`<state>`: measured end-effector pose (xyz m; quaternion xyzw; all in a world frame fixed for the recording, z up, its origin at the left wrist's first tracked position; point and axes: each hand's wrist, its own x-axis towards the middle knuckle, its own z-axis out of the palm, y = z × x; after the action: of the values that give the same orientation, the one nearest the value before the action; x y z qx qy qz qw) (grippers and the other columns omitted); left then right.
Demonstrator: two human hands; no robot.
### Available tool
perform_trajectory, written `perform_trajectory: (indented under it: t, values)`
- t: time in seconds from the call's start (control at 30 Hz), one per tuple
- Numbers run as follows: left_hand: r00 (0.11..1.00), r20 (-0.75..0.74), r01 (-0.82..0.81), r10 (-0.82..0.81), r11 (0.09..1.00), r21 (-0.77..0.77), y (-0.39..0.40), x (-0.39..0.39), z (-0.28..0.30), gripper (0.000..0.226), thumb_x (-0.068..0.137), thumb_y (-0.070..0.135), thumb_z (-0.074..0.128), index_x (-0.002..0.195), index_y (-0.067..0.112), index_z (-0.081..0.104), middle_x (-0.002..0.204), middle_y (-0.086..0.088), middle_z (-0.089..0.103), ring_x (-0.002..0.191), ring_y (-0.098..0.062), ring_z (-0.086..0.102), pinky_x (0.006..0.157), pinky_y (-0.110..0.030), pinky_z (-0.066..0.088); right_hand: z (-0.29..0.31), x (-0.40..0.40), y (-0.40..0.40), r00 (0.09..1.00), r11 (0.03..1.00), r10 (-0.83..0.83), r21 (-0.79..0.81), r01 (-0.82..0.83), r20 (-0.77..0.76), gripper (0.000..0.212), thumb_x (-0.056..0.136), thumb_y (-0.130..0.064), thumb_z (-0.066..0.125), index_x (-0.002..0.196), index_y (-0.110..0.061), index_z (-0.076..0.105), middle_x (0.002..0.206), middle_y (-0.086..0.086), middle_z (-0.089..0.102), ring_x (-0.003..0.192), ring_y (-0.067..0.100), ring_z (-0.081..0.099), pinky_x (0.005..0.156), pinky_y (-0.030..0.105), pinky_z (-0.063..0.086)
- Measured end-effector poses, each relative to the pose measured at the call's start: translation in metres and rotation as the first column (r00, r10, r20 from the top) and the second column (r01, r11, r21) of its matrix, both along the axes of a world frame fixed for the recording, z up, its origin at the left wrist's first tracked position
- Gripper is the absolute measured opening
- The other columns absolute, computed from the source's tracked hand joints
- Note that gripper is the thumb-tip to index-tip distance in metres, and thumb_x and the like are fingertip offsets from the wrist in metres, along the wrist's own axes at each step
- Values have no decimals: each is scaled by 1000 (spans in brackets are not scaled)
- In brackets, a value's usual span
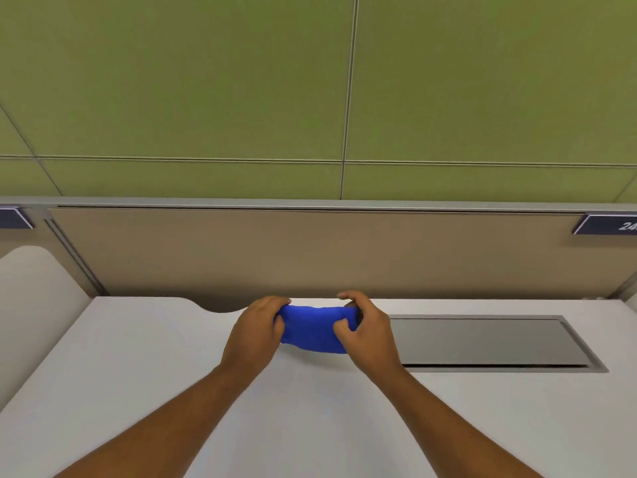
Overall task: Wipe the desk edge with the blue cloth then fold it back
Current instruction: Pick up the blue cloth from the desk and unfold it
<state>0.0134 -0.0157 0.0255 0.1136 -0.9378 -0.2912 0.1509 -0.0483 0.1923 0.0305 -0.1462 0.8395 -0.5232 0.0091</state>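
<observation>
A bright blue cloth [312, 331] is bunched between my two hands near the far edge of the white desk [172, 374]. My left hand [256, 331] grips its left end with fingers curled over the top. My right hand [367, 331] grips its right end, thumb and fingers pinching the fabric. The cloth sags slightly in the middle and hangs just above or on the desk surface; which one I cannot tell. The desk's far edge [310, 300] runs right behind the hands.
A grey cable-tray lid [489, 341] is set into the desk to the right of my hands. A beige partition panel [327, 253] rises behind the desk, green wall panels above. A curved notch [220, 307] cuts the far edge on the left. A number label [610, 225] sits at the panel's right.
</observation>
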Motion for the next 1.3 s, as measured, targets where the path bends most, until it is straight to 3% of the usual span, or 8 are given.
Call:
perform_trajectory:
  t: [0.1,0.23,0.37,0.5,0.7,0.9,1.07,1.3]
  values:
    - [989,-144,-21,25,999,35,9,36,22,34,99,12,65,132,18,67,137,2,63,126,-16,59,106,-32,49,33,35,-6,997,993,-40,-105,48,72,30,83,-12,65,102,-35,66,92,-12,69,81,8,63,60,14,51]
    - [975,-204,-2,85,926,377,37,91,65,13,94,22,75,97,35,73,103,18,73,87,-6,71,75,-29,61,69,86,-13,977,979,-28,-193,70,211,25,87,-17,73,105,-31,66,101,-1,71,84,17,70,70,33,63]
    - [989,-146,101,-10,769,631,54,158,95,15,96,37,72,103,28,82,102,14,79,97,-12,75,87,-38,62,93,144,-17,937,957,27,-280,76,348,31,88,-25,80,111,-21,60,91,9,79,87,29,78,81,50,65]
    - [995,-97,42,33,727,685,48,226,112,31,85,45,81,112,30,79,104,14,80,99,-8,74,88,-27,59,115,208,-23,866,919,158,-391,47,475,36,91,-34,79,114,-13,61,96,10,82,88,27,80,70,32,64]
    - [988,-15,-73,154,548,833,10,321,124,46,78,37,89,119,21,76,108,1,80,96,-20,78,91,-41,62,129,303,-49,818,878,417,-407,-250,396,25,106,-26,58,120,-14,75,114,8,80,108,26,76,99,39,58]
    - [972,12,-92,234,335,938,-44,414,122,33,85,14,84,116,8,74,106,-11,80,95,-26,79,77,-34,64,132,389,-102,812,865,491,-286,-412,316,28,94,-16,75,120,-24,75,102,-2,82,92,14,79,71,16,58]
    - [964,66,-162,258,369,915,-91,486,115,21,95,4,69,112,12,75,101,-9,81,94,-26,79,77,-33,62,124,443,-141,774,830,555,-261,-492,304,34,91,-6,73,121,-20,75,113,-2,80,98,22,79,82,35,65]
    - [957,130,-257,261,542,800,-141,562,120,24,96,5,63,117,11,74,110,-15,78,92,-22,72,77,-33,60,113,482,-178,780,816,571,-75,-573,256,26,91,-5,67,99,-26,82,93,-7,82,86,7,76,72,22,61]
